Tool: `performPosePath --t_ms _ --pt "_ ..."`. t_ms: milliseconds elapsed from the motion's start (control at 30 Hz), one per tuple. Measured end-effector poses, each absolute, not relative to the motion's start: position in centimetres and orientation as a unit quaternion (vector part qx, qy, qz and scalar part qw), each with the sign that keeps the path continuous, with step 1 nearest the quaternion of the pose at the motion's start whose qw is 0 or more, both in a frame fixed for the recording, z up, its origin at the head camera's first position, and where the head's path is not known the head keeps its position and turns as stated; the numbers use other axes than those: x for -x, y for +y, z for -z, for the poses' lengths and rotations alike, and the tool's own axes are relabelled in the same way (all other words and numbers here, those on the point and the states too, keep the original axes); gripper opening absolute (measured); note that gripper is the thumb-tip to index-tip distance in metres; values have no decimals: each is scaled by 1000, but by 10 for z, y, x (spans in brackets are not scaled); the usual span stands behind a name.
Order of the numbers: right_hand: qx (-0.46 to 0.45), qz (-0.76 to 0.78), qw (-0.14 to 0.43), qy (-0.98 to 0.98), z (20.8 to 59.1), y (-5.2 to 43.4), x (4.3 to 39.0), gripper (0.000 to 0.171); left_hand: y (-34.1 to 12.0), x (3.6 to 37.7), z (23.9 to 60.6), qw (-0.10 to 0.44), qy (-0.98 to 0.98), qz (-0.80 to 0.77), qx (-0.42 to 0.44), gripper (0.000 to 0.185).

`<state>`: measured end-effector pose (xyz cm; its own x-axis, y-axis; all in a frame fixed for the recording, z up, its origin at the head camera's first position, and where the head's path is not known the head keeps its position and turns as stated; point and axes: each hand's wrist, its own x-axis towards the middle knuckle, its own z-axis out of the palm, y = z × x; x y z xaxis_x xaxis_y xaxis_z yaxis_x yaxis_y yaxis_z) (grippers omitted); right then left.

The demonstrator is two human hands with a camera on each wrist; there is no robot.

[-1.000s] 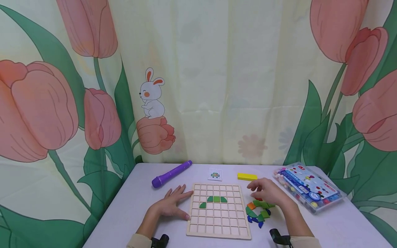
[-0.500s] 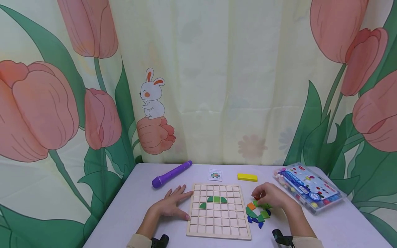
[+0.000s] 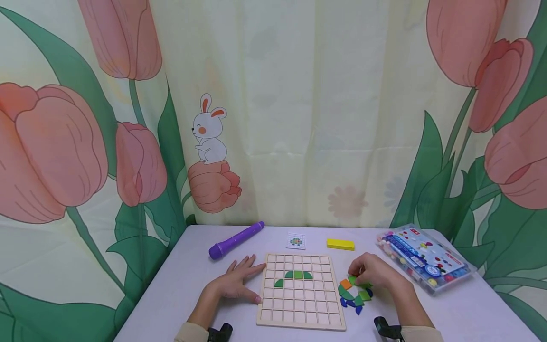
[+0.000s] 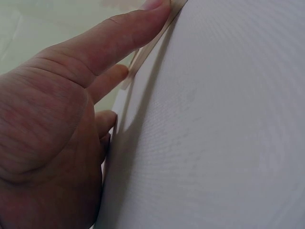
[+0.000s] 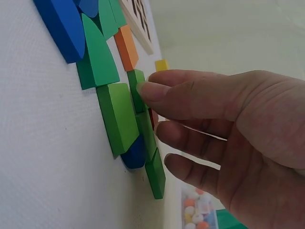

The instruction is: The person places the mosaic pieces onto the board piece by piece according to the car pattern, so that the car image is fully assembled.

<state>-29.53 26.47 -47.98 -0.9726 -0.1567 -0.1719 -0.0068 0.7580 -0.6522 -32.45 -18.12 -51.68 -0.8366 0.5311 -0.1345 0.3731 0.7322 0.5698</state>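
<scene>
A wooden grid board (image 3: 301, 313) lies on the table, bearing green pieces (image 3: 298, 274) in its upper cells. My left hand (image 3: 236, 283), fingers spread, rests at the board's left edge; in the left wrist view its thumb (image 4: 138, 33) touches the rim. Right of the board is a loose cluster of blue, green, orange and red blocks. Over the upper part of this cluster, my right hand (image 3: 373, 270) pinches a light green block (image 5: 136, 88) between thumb and index finger, the thumb tip overlapping its upper edge. An orange block (image 5: 126, 47) lies close by.
Behind the board lie a small pattern card (image 3: 296, 241) and a yellow block (image 3: 340, 244). A purple microphone-shaped stick (image 3: 236, 241) is at the back left. At the right stands a clear plastic case (image 3: 427, 259) holding colourful balls. A tulip-print curtain hangs behind the table.
My right hand has shifted slightly right and down, from the red block's side onto the green blocks, its fingers closing in. The left hand and the board stay in place.
</scene>
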Motion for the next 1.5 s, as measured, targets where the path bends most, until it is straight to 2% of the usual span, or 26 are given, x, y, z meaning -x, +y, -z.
performPosePath --t_ms 733,933,1100,1500 --pt "59 330 108 936 484 261 297 26 -181 324 515 145 919 -274 -242 104" --pt "77 347 105 929 481 264 295 17 -180 324 516 148 919 -277 -240 104" --pt "83 363 80 925 477 262 295 12 -181 323 516 147 918 -277 -242 104" --pt "101 404 14 909 477 235 300 23 -180 323 515 147 918 -278 -241 103"
